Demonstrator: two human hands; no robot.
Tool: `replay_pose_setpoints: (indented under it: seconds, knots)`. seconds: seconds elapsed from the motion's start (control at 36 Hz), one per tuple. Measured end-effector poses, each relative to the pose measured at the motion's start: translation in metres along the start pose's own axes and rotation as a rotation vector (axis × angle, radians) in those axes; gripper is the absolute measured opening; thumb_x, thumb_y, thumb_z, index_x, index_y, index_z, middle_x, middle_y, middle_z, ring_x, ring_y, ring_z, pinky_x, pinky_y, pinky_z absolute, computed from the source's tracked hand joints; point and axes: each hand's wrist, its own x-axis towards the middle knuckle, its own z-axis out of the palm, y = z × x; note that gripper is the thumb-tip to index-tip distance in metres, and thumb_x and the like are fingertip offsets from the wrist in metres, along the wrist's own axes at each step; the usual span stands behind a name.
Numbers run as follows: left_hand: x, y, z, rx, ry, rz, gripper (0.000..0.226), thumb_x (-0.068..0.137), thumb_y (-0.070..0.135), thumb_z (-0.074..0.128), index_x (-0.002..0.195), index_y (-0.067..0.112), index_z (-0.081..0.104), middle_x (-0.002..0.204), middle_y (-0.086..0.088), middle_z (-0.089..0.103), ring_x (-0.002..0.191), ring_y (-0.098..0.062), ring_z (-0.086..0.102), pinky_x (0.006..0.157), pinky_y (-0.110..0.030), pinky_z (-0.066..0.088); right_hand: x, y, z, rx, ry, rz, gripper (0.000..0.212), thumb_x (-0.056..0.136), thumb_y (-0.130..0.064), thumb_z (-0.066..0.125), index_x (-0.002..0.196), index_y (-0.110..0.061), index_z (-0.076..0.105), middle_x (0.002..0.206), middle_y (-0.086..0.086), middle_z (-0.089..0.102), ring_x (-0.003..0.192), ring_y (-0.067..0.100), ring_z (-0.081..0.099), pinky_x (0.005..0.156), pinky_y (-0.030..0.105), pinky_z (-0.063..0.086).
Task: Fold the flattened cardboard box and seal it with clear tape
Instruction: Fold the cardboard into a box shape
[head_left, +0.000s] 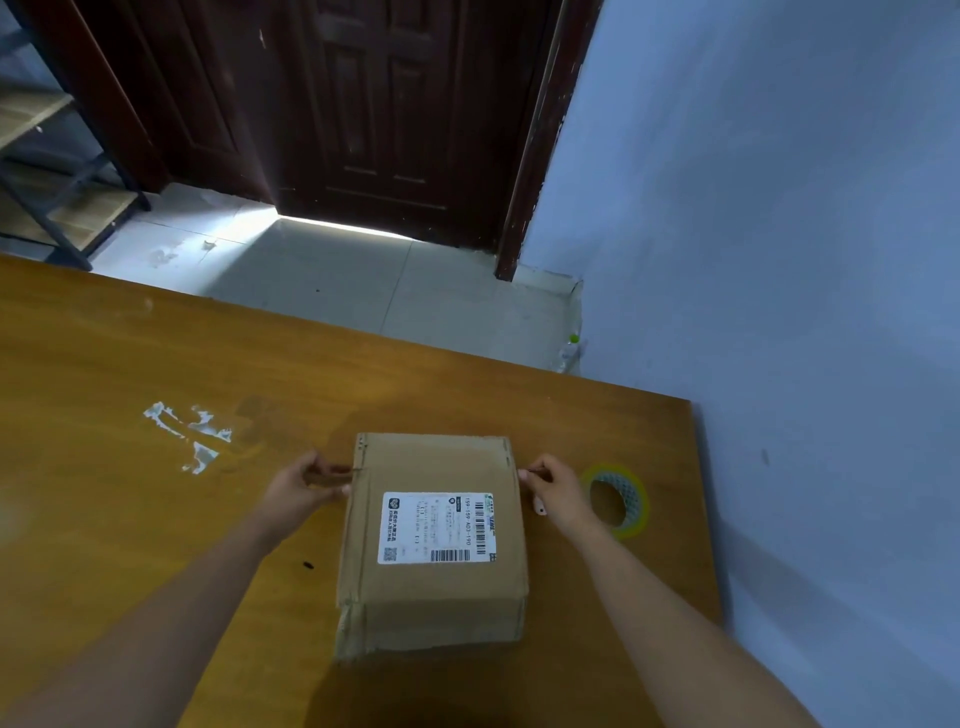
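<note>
Head camera view, looking down at a wooden table (130, 364). A cardboard box (434, 587), already folded into shape, stands near the table's front middle. A white shipping label (439, 527) lies on its top, turned sideways; it carries barcodes, a QR code and the number "159-159-A03-190", while the smaller print is too blurred to read. The left hand (298, 491) pinches a side flap at the box's left edge, fingers curled around it. The right hand (553, 488) grips the box's right edge, fingers curled. A roll of clear tape (618, 501) lies flat on the table just beside the right hand. White residue patches (189, 431) mark the tabletop to the left. Behind are a dark wooden door (363, 104) and a pale blue wall (779, 208).
</note>
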Motion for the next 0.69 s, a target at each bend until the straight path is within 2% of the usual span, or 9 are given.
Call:
replay_pose_setpoints:
  seconds: [0.06, 0.11, 0.22, 0.28, 0.36, 0.5, 0.58, 0.64, 0.69]
  knots:
    - [-0.009, 0.000, 0.005, -0.043, 0.000, -0.026, 0.030, 0.079, 0.002, 0.072, 0.073, 0.006, 0.042, 0.076, -0.004, 0.056, 0.076, -0.019, 0.051, 0.063, -0.026, 0.036, -0.002, 0.000, 0.001, 0.059, 0.016, 0.006, 0.025, 0.093, -0.014, 0.057, 0.072, -0.011, 0.044, 0.061, 0.002, 0.046, 0.053, 0.007, 0.043, 0.052, 0.022, 0.034]
    - [-0.018, 0.001, 0.009, -0.070, -0.002, -0.030, 0.029, 0.081, 0.006, 0.071, 0.074, 0.005, 0.043, 0.069, -0.007, 0.044, 0.068, -0.017, 0.040, 0.058, -0.027, 0.024, -0.003, -0.002, 0.001, 0.113, 0.045, 0.013, 0.029, 0.093, -0.012, 0.057, 0.068, -0.012, 0.041, 0.062, 0.002, 0.045, 0.056, 0.011, 0.041, 0.050, 0.019, 0.034]
    - [-0.034, 0.006, 0.015, -0.122, 0.021, -0.058, 0.035, 0.082, 0.020, 0.073, 0.068, 0.009, 0.042, 0.051, 0.013, 0.047, 0.056, -0.012, 0.039, 0.054, -0.027, 0.025, -0.008, -0.006, -0.003, 0.199, 0.084, -0.017, 0.031, 0.093, -0.015, 0.058, 0.068, -0.014, 0.039, 0.065, 0.005, 0.043, 0.060, 0.015, 0.040, 0.048, 0.020, 0.035]
    - [-0.041, 0.011, 0.020, -0.133, 0.040, -0.052, 0.035, 0.080, 0.028, 0.072, 0.071, 0.008, 0.046, 0.056, 0.007, 0.048, 0.053, -0.011, 0.041, 0.051, -0.027, 0.028, -0.011, -0.011, -0.004, 0.218, 0.092, -0.035, 0.030, 0.092, -0.015, 0.058, 0.070, -0.013, 0.039, 0.064, 0.003, 0.043, 0.059, 0.013, 0.040, 0.048, 0.019, 0.035]
    - [-0.046, 0.015, 0.025, -0.167, 0.113, -0.105, 0.019, 0.089, 0.018, 0.064, 0.078, 0.005, 0.055, 0.067, -0.004, 0.055, 0.061, -0.017, 0.051, 0.050, -0.028, 0.037, -0.014, -0.017, -0.006, 0.225, 0.110, -0.046, 0.027, 0.090, -0.017, 0.061, 0.071, -0.013, 0.043, 0.067, 0.003, 0.046, 0.063, 0.014, 0.043, 0.055, 0.024, 0.038]
    - [-0.055, 0.015, 0.026, -0.234, 0.124, -0.174, 0.010, 0.091, 0.007, 0.058, 0.083, 0.011, 0.056, 0.082, -0.011, 0.058, 0.080, -0.028, 0.054, 0.067, -0.036, 0.043, -0.029, -0.018, -0.003, 0.316, 0.066, -0.014, 0.024, 0.084, -0.020, 0.060, 0.067, -0.012, 0.045, 0.068, 0.005, 0.045, 0.066, 0.018, 0.043, 0.064, 0.032, 0.034]
    - [-0.057, 0.009, 0.025, -0.237, 0.145, -0.232, 0.009, 0.089, 0.010, 0.062, 0.096, 0.015, 0.060, 0.091, -0.016, 0.062, 0.082, -0.032, 0.060, 0.069, -0.041, 0.049, -0.029, -0.006, 0.003, 0.254, 0.073, 0.005, 0.021, 0.090, -0.009, 0.057, 0.070, -0.014, 0.055, 0.073, 0.004, 0.055, 0.071, 0.021, 0.049, 0.067, 0.035, 0.039]
    - [-0.056, 0.002, 0.026, -0.185, 0.162, -0.269, 0.022, 0.088, 0.012, 0.065, 0.108, 0.003, 0.060, 0.089, -0.018, 0.063, 0.076, -0.032, 0.060, 0.061, -0.037, 0.050, -0.028, 0.007, 0.009, 0.223, 0.068, 0.049, 0.011, 0.084, -0.021, 0.061, 0.073, -0.017, 0.063, 0.078, 0.006, 0.063, 0.077, 0.026, 0.056, 0.070, 0.042, 0.044]
    - [-0.056, -0.003, 0.028, -0.145, 0.197, -0.317, 0.026, 0.087, 0.013, 0.065, 0.108, -0.001, 0.057, 0.089, -0.019, 0.063, 0.077, -0.032, 0.060, 0.063, -0.040, 0.051, -0.028, 0.014, 0.017, 0.213, 0.056, 0.092, 0.011, 0.083, -0.025, 0.059, 0.085, -0.019, 0.068, 0.085, 0.007, 0.067, 0.087, 0.034, 0.062, 0.076, 0.050, 0.049]
